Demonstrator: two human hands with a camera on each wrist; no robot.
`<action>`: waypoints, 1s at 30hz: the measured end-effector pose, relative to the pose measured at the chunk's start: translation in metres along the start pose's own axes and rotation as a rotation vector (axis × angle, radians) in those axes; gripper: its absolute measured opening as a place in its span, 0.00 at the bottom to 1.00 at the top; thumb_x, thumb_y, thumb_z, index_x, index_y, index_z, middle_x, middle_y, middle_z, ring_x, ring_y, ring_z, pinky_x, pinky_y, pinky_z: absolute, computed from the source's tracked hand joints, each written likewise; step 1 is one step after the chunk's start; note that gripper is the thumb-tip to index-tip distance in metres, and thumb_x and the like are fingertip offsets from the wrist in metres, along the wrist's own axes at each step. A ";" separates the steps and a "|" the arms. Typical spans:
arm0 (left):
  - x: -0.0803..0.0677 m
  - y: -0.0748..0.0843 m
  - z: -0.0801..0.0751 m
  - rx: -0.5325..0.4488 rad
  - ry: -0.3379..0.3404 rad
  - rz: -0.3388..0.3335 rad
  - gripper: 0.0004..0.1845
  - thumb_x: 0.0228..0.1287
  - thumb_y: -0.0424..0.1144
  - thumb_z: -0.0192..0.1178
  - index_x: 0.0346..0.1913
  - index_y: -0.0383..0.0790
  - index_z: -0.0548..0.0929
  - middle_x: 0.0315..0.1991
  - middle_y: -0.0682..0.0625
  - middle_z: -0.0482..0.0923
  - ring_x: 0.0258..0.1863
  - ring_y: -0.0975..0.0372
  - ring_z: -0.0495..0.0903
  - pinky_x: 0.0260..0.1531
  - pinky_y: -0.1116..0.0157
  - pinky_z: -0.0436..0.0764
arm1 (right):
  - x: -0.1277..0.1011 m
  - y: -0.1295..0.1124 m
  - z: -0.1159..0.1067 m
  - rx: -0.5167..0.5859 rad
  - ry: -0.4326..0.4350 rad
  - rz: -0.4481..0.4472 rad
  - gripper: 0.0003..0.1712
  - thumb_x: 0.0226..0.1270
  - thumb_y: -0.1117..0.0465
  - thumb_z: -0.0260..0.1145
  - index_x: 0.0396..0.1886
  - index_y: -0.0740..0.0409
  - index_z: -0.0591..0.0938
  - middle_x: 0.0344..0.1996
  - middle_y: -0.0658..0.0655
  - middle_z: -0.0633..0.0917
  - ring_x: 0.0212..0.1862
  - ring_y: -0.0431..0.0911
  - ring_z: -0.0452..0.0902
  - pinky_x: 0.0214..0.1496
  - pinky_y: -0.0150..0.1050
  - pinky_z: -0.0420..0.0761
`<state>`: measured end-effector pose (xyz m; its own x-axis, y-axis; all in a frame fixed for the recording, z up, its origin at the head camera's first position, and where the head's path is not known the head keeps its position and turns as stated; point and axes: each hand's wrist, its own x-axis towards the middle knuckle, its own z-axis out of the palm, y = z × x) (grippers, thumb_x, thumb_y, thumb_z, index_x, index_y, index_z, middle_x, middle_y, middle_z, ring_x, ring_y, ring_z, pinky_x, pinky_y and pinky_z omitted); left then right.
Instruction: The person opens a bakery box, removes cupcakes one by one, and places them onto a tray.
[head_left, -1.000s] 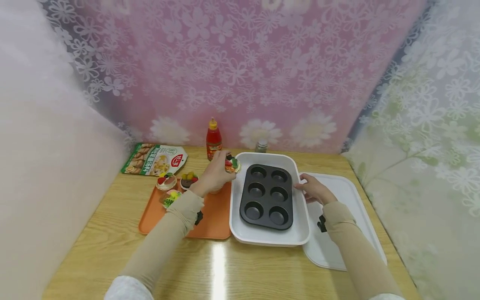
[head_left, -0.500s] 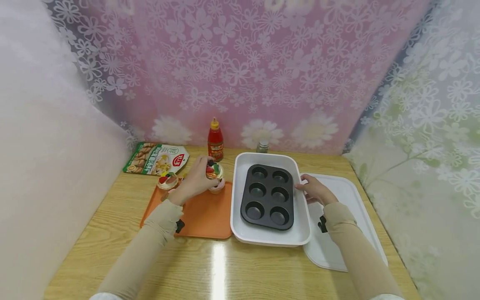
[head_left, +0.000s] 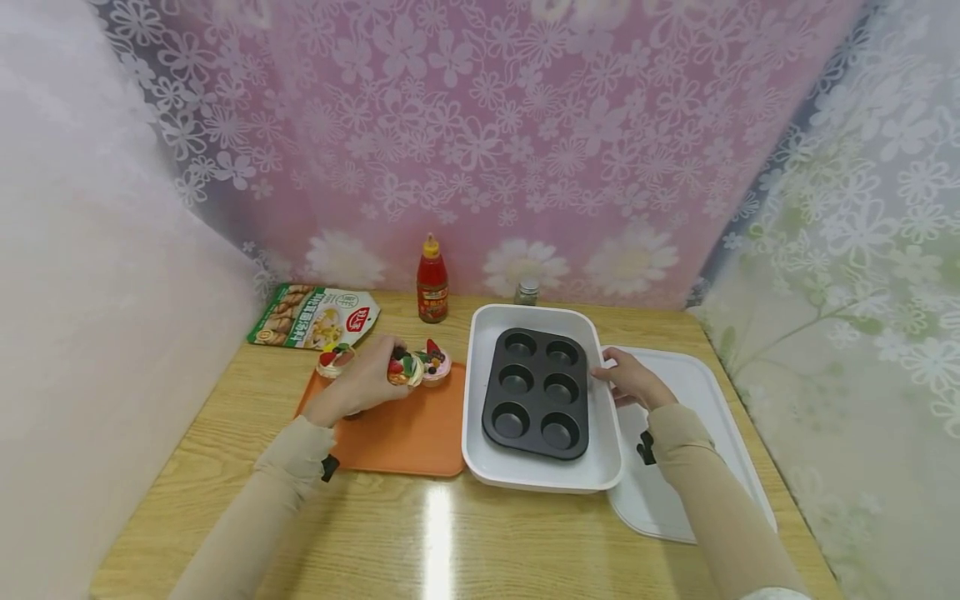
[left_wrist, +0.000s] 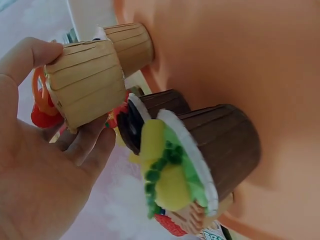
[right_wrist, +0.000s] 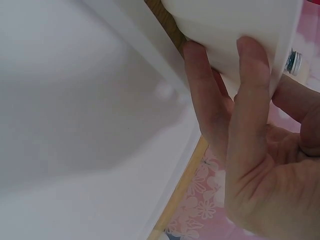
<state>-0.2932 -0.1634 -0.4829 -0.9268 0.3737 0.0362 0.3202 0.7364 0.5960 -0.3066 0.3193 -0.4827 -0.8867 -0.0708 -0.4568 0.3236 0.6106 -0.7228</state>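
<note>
A toy cupcake (head_left: 405, 367) is held in the curled fingers of the left hand (head_left: 365, 382), just above the orange tray (head_left: 408, 437). More cupcakes (head_left: 334, 361) are seen on the tray beside it. The white dish (head_left: 540, 475) is gripped at its side by the right hand (head_left: 628, 379). A black muffin pan (head_left: 537, 392) is sat inside the dish.

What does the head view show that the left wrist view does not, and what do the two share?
Only the head view shows the right hand holding the rim of the white dish, the black muffin pan, the sauce bottle and the snack packet. Only the left wrist view shows the pleated tan cup and the brown-cupped cakes side-on. Both show the left hand holding a cupcake over the orange tray.
</note>
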 end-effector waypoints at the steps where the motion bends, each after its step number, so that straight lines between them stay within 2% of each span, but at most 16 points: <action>1: -0.002 -0.001 0.000 0.007 -0.010 0.000 0.40 0.58 0.43 0.76 0.70 0.36 0.70 0.66 0.41 0.73 0.64 0.50 0.76 0.66 0.48 0.77 | 0.000 0.000 0.000 0.000 -0.001 0.001 0.21 0.85 0.56 0.55 0.65 0.64 0.65 0.65 0.75 0.76 0.50 0.60 0.89 0.47 0.52 0.90; 9: -0.013 -0.004 0.007 0.124 -0.054 -0.013 0.39 0.59 0.48 0.76 0.70 0.42 0.70 0.65 0.46 0.76 0.60 0.51 0.80 0.60 0.49 0.80 | 0.001 -0.001 0.001 -0.002 -0.001 0.007 0.21 0.85 0.56 0.55 0.66 0.64 0.65 0.65 0.76 0.76 0.51 0.61 0.89 0.47 0.53 0.90; 16: -0.014 -0.008 0.013 0.186 -0.056 0.017 0.36 0.58 0.48 0.76 0.67 0.43 0.73 0.62 0.47 0.80 0.60 0.52 0.80 0.63 0.49 0.79 | 0.001 -0.001 0.000 -0.006 0.006 0.005 0.22 0.85 0.55 0.56 0.66 0.64 0.64 0.64 0.76 0.76 0.50 0.60 0.89 0.46 0.52 0.90; 19: -0.014 -0.009 0.017 0.218 -0.066 0.030 0.37 0.58 0.50 0.77 0.67 0.42 0.74 0.64 0.45 0.79 0.66 0.49 0.78 0.74 0.45 0.70 | 0.000 -0.001 0.000 -0.001 0.007 0.005 0.21 0.85 0.56 0.56 0.65 0.64 0.65 0.64 0.76 0.77 0.49 0.59 0.89 0.46 0.52 0.90; 23: -0.015 -0.010 0.021 0.276 -0.091 0.020 0.38 0.59 0.53 0.77 0.67 0.41 0.73 0.67 0.45 0.78 0.73 0.48 0.73 0.83 0.39 0.50 | 0.001 -0.001 0.001 0.004 0.002 0.005 0.21 0.85 0.56 0.56 0.65 0.64 0.65 0.64 0.76 0.77 0.49 0.59 0.89 0.47 0.52 0.90; 26: -0.015 -0.010 0.023 0.285 -0.097 0.020 0.38 0.60 0.53 0.77 0.68 0.41 0.73 0.68 0.44 0.78 0.74 0.48 0.72 0.83 0.39 0.46 | 0.000 -0.001 0.001 0.002 0.001 0.009 0.21 0.85 0.55 0.56 0.65 0.63 0.65 0.64 0.75 0.77 0.49 0.58 0.89 0.46 0.51 0.90; 30: -0.016 -0.010 0.025 0.288 -0.085 0.037 0.41 0.60 0.52 0.76 0.72 0.40 0.72 0.69 0.43 0.78 0.75 0.48 0.72 0.84 0.39 0.46 | -0.001 -0.002 0.000 0.000 0.003 0.004 0.21 0.85 0.55 0.56 0.64 0.63 0.65 0.63 0.75 0.77 0.48 0.57 0.89 0.46 0.50 0.90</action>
<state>-0.2766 -0.1627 -0.5096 -0.8976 0.4402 -0.0208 0.4073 0.8466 0.3427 -0.3067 0.3182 -0.4811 -0.8863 -0.0664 -0.4583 0.3271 0.6108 -0.7210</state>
